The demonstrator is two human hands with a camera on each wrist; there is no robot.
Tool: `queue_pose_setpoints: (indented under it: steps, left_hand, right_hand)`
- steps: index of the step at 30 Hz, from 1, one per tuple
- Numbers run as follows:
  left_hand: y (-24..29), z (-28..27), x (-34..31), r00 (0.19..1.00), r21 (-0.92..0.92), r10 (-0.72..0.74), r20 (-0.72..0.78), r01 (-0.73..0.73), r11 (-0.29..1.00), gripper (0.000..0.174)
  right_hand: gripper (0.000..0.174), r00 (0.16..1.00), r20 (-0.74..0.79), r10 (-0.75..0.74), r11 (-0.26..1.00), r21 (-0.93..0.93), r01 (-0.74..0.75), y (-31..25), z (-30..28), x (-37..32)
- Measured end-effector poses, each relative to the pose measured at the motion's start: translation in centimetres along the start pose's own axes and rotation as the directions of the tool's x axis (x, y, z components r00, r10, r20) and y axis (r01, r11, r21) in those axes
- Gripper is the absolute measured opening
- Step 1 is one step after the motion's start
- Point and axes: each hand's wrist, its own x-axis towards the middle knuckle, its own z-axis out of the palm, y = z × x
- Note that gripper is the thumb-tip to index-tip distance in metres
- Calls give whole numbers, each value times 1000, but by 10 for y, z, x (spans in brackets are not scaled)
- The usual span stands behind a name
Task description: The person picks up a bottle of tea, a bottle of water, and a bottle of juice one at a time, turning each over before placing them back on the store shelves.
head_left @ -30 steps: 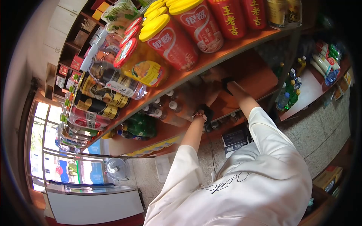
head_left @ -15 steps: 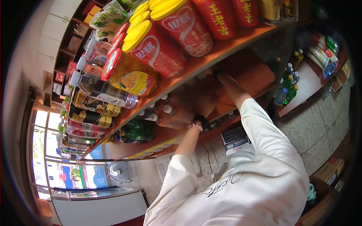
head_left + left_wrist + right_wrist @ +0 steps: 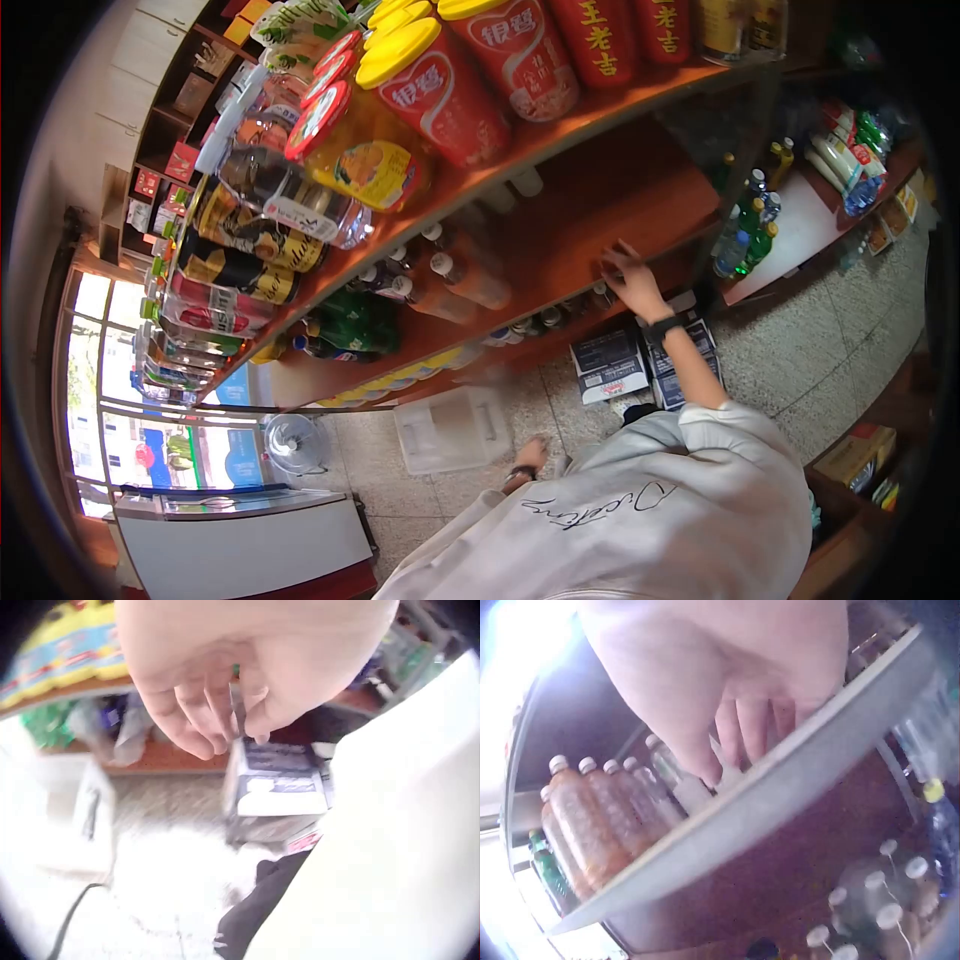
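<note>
My right hand [image 3: 638, 288] hovers at the front edge of the middle shelf [image 3: 640, 190], fingers loosely bent, holding nothing. In the right wrist view the same hand [image 3: 742, 667] overlaps the pale shelf edge [image 3: 727, 817]. Deeper on that shelf stand orange-tinted drink bottles [image 3: 592, 825] with white caps. My left hand [image 3: 532, 456] hangs low beside my body, over the floor. Its relaxed fingers, seen in the left wrist view [image 3: 247, 667], hold nothing. Behind them, a dark box [image 3: 277, 780] with a white label sits below the shelves.
The upper shelf carries red cans with yellow lids [image 3: 435, 90] and a jar with fruit label [image 3: 365, 150]. A clear plastic bin [image 3: 452, 430] and a fan [image 3: 295, 443] stand on the floor. Green bottles [image 3: 757, 248] stand on a low surface at right.
Both hands have come back out of the middle shelf. The left has dropped down beside the body; the right has withdrawn to the shelf's front edge.
</note>
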Motion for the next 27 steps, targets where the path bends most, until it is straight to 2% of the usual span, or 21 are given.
queue_pose_setpoints:
  steps: [1, 2, 4, 6, 7, 8, 9, 10, 11, 12, 13, 15, 16, 18, 19, 21, 22, 23, 25, 26, 27]
  left_hand:
    - [-38, 16, -22, 980, 11, -178, 84, 178, 984, 29]
    - [-23, 7, -59, 904, -32, -426, -49, 424, 905, 27]
    - [-14, -1, -86, 708, -186, -685, -173, 660, 728, 28]
    - [-49, 10, -100, 738, -314, -651, -177, 585, 748, 33]
    - [-64, 16, -101, 784, -344, -585, -206, 502, 793, 36]
    - [-73, 23, -106, 823, -373, -518, -234, 416, 829, 39]
    - [-67, 19, -111, 822, -310, -545, -164, 482, 820, 40]
    - [-77, 33, -107, 844, -227, -519, -131, 484, 845, 40]
    - [-67, 36, -110, 840, -337, -537, -80, 484, 808, 44]
    - [-104, 81, -94, 844, -488, -536, 15, 474, 733, 44]
    - [-81, 83, -98, 859, -655, -512, 29, 403, 639, 41]
    - [-40, 89, -98, 859, -690, -508, 57, 402, 602, 34]
    - [-25, 101, -101, 868, -691, -493, 63, 394, 606, 34]
    - [-2, 121, -108, 948, -578, -317, 11, 265, 772, 33]
    - [-1, 135, -109, 954, -574, -300, 15, 254, 779, 33]
    - [14, 157, -119, 998, -423, 3, 55, 21, 906, 28]
    - [18, 164, -127, 990, -362, 34, 136, 18, 932, 33]
    - [23, 168, -130, 989, -363, 46, 137, 7, 932, 33]
    - [23, 171, -141, 961, -189, 23, 277, 31, 981, 38]
    - [30, 161, -145, 927, -201, -52, 370, 135, 970, 42]
    - [28, 161, -146, 927, -193, -51, 371, 130, 972, 42]
  right_hand:
    - [31, 1000, 0, -27, 995, -98, 27, -8, -8, -27]
    - [29, 1000, 10, -1, 994, -107, 2, -14, -14, -57]
    - [27, 996, 41, 82, 988, -131, -76, -18, -25, -116]
    - [29, 961, 134, 240, 957, -197, -211, -7, -30, -187]
    - [31, 921, 194, 337, 924, -257, -284, 5, -31, -223]
    - [34, 816, 299, 495, 865, -256, -432, 14, -31, -254]
    - [36, 667, 394, 632, 774, -274, -571, 24, -32, -287]
    - [37, 636, 439, 635, 765, -242, -597, 40, -31, -324]
    - [38, 601, 482, 637, 751, -213, -625, 57, -29, -362]
    - [37, 603, 453, 656, 748, -286, -599, 70, -23, -395]
    - [36, 580, 426, 695, 707, -256, -659, 60, -29, -414]
    - [35, 463, 414, 784, 608, -358, -709, 48, -37, -446]
    - [34, 478, 382, 791, 602, -343, -721, 48, -40, -466]
    - [33, 513, 361, 779, 614, -270, -742, 68, -36, -520]
    - [33, 513, 345, 786, 606, -268, -749, 63, -41, -533]
    - [35, 348, 315, 883, 449, -351, -822, 51, -59, -560]
    - [37, 334, 366, 869, 466, -373, -802, 49, -71, -570]
    - [37, 336, 354, 873, 461, -374, -805, 60, -77, -589]
    - [35, 336, 182, 924, 376, -269, -887, 89, -76, -634]
    - [29, 318, 185, 930, 351, -185, -918, 65, -95, -629]
    - [29, 318, 183, 930, 349, -177, -920, 52, -104, -631]
